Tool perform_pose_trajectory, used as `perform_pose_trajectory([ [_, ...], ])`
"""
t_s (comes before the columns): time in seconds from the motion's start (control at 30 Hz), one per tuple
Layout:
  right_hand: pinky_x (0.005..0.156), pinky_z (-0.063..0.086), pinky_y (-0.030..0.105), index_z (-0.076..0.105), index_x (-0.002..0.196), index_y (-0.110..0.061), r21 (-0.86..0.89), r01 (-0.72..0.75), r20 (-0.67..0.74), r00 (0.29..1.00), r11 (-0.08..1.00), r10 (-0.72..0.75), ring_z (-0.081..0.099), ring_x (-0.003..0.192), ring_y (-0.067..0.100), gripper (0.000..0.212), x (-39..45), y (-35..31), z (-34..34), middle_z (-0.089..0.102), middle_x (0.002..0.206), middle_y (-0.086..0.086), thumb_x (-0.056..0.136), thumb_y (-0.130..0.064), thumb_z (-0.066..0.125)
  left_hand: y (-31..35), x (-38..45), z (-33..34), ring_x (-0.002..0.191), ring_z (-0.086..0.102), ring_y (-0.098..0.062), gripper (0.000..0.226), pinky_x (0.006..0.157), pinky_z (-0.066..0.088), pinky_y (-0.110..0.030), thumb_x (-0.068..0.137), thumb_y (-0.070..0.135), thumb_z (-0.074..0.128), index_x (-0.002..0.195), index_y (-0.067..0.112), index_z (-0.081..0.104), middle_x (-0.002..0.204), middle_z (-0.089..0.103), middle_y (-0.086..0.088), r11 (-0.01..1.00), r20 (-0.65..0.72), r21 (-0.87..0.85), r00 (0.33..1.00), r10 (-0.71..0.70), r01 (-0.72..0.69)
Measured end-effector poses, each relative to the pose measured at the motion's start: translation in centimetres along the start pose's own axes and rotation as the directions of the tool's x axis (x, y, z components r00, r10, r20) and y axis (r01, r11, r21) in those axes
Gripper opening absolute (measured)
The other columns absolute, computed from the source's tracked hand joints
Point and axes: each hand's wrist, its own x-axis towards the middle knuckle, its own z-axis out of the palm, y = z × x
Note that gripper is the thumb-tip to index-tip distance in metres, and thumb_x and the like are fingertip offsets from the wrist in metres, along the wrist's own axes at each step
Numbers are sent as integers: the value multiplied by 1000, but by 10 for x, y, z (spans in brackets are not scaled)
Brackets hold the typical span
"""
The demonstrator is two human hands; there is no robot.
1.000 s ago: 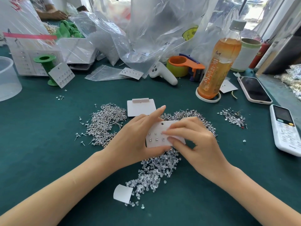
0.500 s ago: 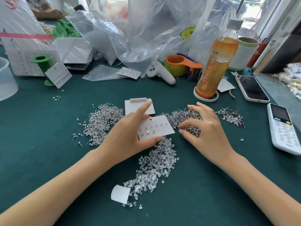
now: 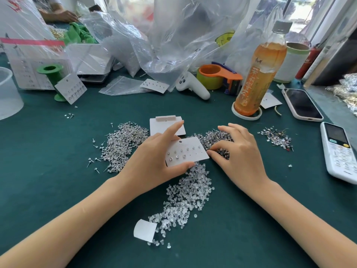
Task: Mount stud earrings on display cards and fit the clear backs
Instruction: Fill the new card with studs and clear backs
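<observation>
My left hand (image 3: 152, 161) holds a white display card (image 3: 190, 150) by its left edge, thumb under the front edge and index finger stretched out over it. Several studs sit in the card's two rows. My right hand (image 3: 239, 151) rests on a pile of stud earrings (image 3: 216, 137) just right of the card, thumb and forefinger pinching into the pile. A bigger heap of studs (image 3: 121, 144) lies to the left. Clear backs (image 3: 187, 196) spread in front of the card. A stack of blank cards (image 3: 167, 125) lies behind my left hand.
An orange tea bottle (image 3: 260, 68) stands at the back right, beside a phone (image 3: 301, 103) and a white remote (image 3: 340, 151). A tape dispenser (image 3: 218, 76), plastic bags (image 3: 173, 35), a green spool (image 3: 52, 78) with a filled card and a clear tub (image 3: 7, 91) line the back.
My right hand left the card and moved right onto the stud pile, where it now pinches. My left hand lowered and tilted the card slightly.
</observation>
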Motion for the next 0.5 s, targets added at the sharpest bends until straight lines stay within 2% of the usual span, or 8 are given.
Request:
perform_pose_trajectory([
  [0.13, 101, 30, 36, 76, 77, -14, 60, 13, -49, 999, 998, -10, 50, 120, 31, 5, 1, 0, -1, 66, 116, 8, 76, -15, 80, 0, 0, 0, 106, 51, -6, 89, 86, 37, -20, 70, 63, 64, 145, 38, 22, 119, 60, 10, 1000, -5, -4, 1000, 7, -7],
  [0.27, 89, 29, 29, 75, 77, -15, 132, 88, -271, 961, 987, -49, 59, 97, 24, 4, -6, -5, -12, 71, 94, -2, 77, -16, 79, -1, -1, 0, 105, 51, -4, 89, 87, 39, -21, 68, 71, 56, 144, 39, 22, 119, 59, 11, 1000, 0, -22, 1000, 23, -23],
  [0.37, 87, 29, 30, 74, 75, -15, 57, 252, -389, 897, 966, -211, 60, 85, 17, 8, -13, -12, -17, 71, 84, -7, 80, -21, 74, -1, -1, -1, 106, 52, -5, 88, 88, 39, -21, 70, 66, 61, 144, 41, 21, 119, 59, 11, 999, 0, -27, 999, 45, -45],
  [0.43, 86, 30, 32, 74, 75, -14, -15, 357, -391, 858, 934, -335, 58, 85, 16, 9, -15, -17, -15, 71, 83, -8, 82, -20, 74, 0, -1, -1, 109, 53, -6, 88, 91, 40, -22, 70, 65, 62, 143, 43, 19, 119, 59, 12, 997, 5, -33, 998, 62, -62],
  [0.5, 86, 31, 32, 74, 76, -13, -44, 410, -368, 841, 911, -397, 59, 85, 17, 8, -16, -18, -12, 71, 84, -7, 83, -18, 74, 1, -2, -1, 111, 51, -4, 87, 94, 38, -20, 70, 65, 62, 143, 45, 19, 119, 58, 14, 996, 7, -37, 997, 83, -82],
])
